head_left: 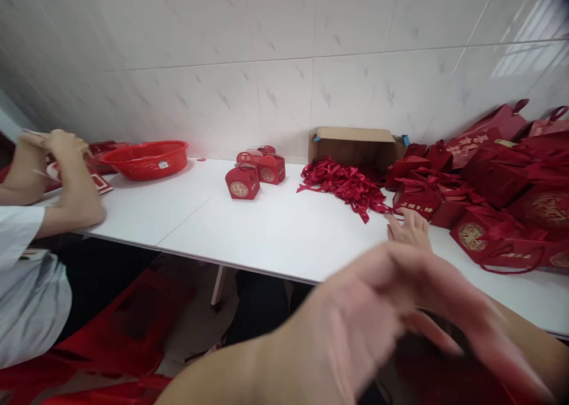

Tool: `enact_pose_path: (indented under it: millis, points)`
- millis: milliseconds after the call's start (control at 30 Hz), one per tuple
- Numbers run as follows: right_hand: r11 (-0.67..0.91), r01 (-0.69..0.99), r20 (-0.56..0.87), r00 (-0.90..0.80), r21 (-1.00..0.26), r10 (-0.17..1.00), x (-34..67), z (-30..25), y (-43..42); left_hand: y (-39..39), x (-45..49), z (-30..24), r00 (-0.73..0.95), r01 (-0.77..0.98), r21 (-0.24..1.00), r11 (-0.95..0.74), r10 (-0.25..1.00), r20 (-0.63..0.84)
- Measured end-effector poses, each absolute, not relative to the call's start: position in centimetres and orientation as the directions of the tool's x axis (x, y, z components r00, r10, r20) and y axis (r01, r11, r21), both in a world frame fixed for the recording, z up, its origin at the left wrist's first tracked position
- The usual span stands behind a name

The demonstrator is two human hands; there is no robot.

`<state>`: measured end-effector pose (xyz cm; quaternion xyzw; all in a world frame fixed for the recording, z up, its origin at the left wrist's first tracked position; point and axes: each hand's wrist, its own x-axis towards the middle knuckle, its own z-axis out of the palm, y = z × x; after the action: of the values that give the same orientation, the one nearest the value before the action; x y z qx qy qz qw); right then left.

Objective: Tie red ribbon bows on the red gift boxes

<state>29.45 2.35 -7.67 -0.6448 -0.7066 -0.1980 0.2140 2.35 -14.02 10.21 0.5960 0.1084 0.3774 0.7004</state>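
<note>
My left hand (377, 316) is large and blurred in the foreground. Its fingers are curved and spread apart, with nothing visible between them. Farther out, on the white table, my right hand (409, 230) reaches to the right end of a heap of red satin ribbons (340, 182). Its thumb and forefinger close on a ribbon end there. Just beyond those fingers stands a red gift box (415, 200) with gold lettering, among other boxes. An open cardboard box (355, 134) lies behind the ribbons, partly covered by them.
Red gift boxes and bags (502, 182) are piled along the right side. Several small red boxes (243, 182) stand mid-table (267, 233). A red plastic basin (146, 162) is at the left, near a co-worker's arms (75, 182). Tiled wall borders the back; red stools (120, 328) stand below.
</note>
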Motion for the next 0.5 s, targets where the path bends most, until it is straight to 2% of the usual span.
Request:
enact_pose_path:
  millis: [67, 100, 133, 167, 233, 333, 500]
  points:
    - [0.206, 0.978, 0.554, -0.194, 0.042, 0.809, 28.8, -7.0, 3.0, -8.9, 0.6, 8.7, 0.453, -0.262, 0.93, -0.258, 0.818, 0.355]
    - [0.264, 0.964, 0.519, -0.239, 0.027, 0.82, 28.4, -6.8, 3.7, -5.7, -0.7, 7.6, 0.261, -0.086, 0.932, -0.352, 0.895, 0.362]
    - [0.318, 0.948, 0.464, -0.273, -0.019, 0.842, 28.1, -6.7, 4.5, -2.3, -2.3, 6.3, 0.014, 0.133, 0.912, -0.389, 0.92, 0.391]
    - [0.356, 0.93, 0.404, -0.293, -0.088, 0.866, 27.7, -6.6, 5.5, 1.1, -4.1, 5.1, -0.205, 0.334, 0.877, -0.346, 0.881, 0.426]
    - [0.368, 0.903, 0.313, -0.292, -0.22, 0.904, 27.2, -6.7, 7.4, 6.8, -8.0, 3.0, -0.433, 0.59, 0.796, -0.137, 0.778, 0.455]
    - [0.331, 0.898, 0.3, -0.243, -0.291, 0.923, 26.8, -7.1, 9.4, 11.6, -13.2, 1.3, -0.501, 0.749, 0.659, 0.07, 0.71, 0.494]
    - [0.37, 0.859, 0.261, -0.289, -0.353, 0.921, 27.1, -7.2, 9.2, 14.5, -16.2, 1.4, -0.416, 0.863, 0.474, 0.175, 0.779, 0.469]
